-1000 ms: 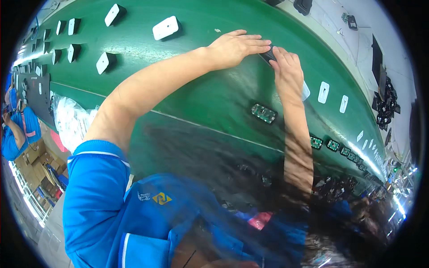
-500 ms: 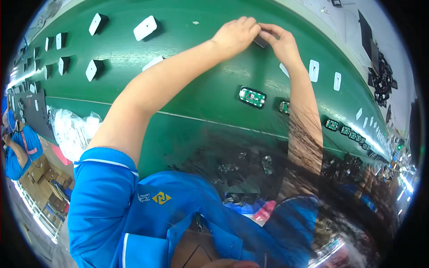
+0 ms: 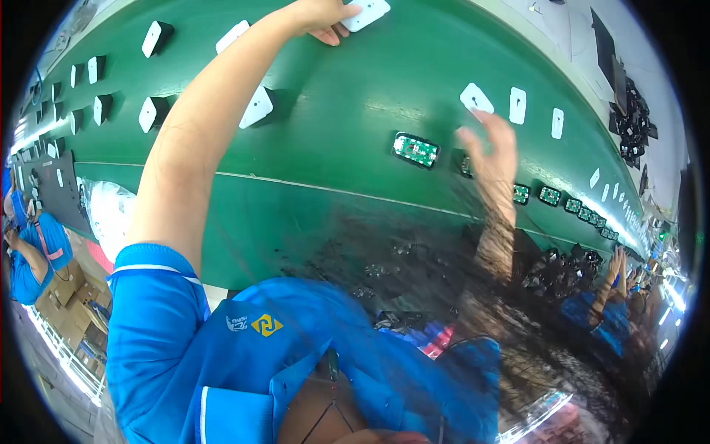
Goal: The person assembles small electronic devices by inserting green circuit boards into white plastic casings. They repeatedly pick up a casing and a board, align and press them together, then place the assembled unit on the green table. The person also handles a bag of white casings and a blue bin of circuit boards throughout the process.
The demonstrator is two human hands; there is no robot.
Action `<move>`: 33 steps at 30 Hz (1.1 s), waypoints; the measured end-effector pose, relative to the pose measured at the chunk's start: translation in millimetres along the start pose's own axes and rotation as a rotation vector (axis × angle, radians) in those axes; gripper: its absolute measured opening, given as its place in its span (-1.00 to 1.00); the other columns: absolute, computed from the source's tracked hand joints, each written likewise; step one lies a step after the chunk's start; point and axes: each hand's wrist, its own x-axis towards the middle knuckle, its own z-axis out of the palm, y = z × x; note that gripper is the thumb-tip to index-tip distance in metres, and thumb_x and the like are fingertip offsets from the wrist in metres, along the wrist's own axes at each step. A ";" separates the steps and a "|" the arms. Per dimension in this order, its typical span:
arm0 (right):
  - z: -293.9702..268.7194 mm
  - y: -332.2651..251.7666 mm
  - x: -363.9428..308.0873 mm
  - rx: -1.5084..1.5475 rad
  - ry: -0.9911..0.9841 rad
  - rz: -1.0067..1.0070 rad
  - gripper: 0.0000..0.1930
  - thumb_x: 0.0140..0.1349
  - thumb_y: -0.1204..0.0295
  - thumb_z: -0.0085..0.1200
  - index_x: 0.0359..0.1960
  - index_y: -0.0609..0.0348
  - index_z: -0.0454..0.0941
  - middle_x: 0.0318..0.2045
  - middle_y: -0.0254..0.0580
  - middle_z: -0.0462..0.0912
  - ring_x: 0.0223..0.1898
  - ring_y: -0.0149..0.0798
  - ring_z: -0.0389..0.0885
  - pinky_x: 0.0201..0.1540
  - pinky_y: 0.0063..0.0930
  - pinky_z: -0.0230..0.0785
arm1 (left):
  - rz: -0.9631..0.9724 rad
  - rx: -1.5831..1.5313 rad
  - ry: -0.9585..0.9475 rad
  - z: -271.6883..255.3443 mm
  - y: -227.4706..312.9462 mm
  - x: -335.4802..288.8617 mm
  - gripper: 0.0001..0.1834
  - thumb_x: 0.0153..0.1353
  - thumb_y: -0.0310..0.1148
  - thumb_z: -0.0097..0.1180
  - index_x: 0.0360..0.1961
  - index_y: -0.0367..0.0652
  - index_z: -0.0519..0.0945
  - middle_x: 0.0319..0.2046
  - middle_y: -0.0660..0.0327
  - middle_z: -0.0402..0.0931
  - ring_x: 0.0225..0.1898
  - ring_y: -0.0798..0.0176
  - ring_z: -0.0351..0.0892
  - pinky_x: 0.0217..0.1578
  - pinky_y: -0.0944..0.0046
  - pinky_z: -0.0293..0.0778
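My left hand (image 3: 319,16) reaches far across the green conveyor belt (image 3: 333,148) and rests its fingers on the near end of a white rectangular casing (image 3: 367,11) at the top edge of the view. My right hand (image 3: 489,144) is blurred, with fingers apart and nothing in it. It hovers just below another white casing (image 3: 475,98) and over a small green circuit board (image 3: 464,166) that it partly hides. A second green circuit board (image 3: 416,149) lies on the belt just left of that hand.
Several white casings (image 3: 257,107) stand in rows on the belt's left and far right. A line of circuit boards (image 3: 549,195) trails off to the right. Other workers in blue sit at the left (image 3: 29,251) and right (image 3: 603,296). Dark hair veils the lower view.
Both hands were together on a small dark piece. They have separated: the left hand moved further across the belt onto a white casing, and the right hand dropped back toward the circuit boards.
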 end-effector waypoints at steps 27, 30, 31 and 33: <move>-54.5 -164.2 -164.5 0.657 0.083 -0.150 -0.70 -0.02 0.42 0.30 -0.17 0.00 0.68 -0.10 -0.27 0.51 -0.15 -0.27 0.40 -0.14 -0.43 0.33 | 0.255 -0.790 -0.836 125.3 -10.4 -330.2 -0.35 0.30 0.16 -0.14 0.11 -0.22 0.33 -0.26 0.11 0.55 -0.31 0.17 0.65 -0.48 0.35 0.58; -71.0 -167.0 -181.2 0.783 0.006 -0.127 -0.73 -0.01 0.44 0.30 -0.21 0.03 0.68 -0.10 -0.21 0.50 -0.18 -0.29 0.42 -0.16 -0.47 0.33 | 0.120 -0.857 -1.013 123.8 -2.3 -346.1 -0.51 0.38 0.05 -0.21 -0.04 -0.17 0.45 -0.28 0.11 0.57 -0.34 0.24 0.62 -0.49 0.33 0.54; -71.8 -164.4 -186.6 0.806 0.002 -0.144 -0.74 -0.01 0.44 0.30 -0.21 0.03 0.68 -0.10 -0.20 0.49 -0.17 -0.29 0.43 -0.16 -0.47 0.33 | 0.109 -0.866 -1.040 124.8 -3.2 -348.4 -0.50 0.37 0.07 -0.22 -0.06 -0.17 0.46 -0.29 0.10 0.57 -0.35 0.23 0.62 -0.50 0.33 0.53; -71.2 -158.0 -195.4 0.856 -0.010 -0.177 -0.74 0.00 0.44 0.30 -0.21 0.04 0.68 -0.09 -0.18 0.49 -0.17 -0.29 0.43 -0.15 -0.48 0.33 | 0.083 -0.887 -1.092 125.0 -5.7 -352.2 -0.47 0.36 0.11 -0.24 -0.10 -0.16 0.48 -0.32 0.10 0.57 -0.39 0.22 0.61 -0.52 0.32 0.52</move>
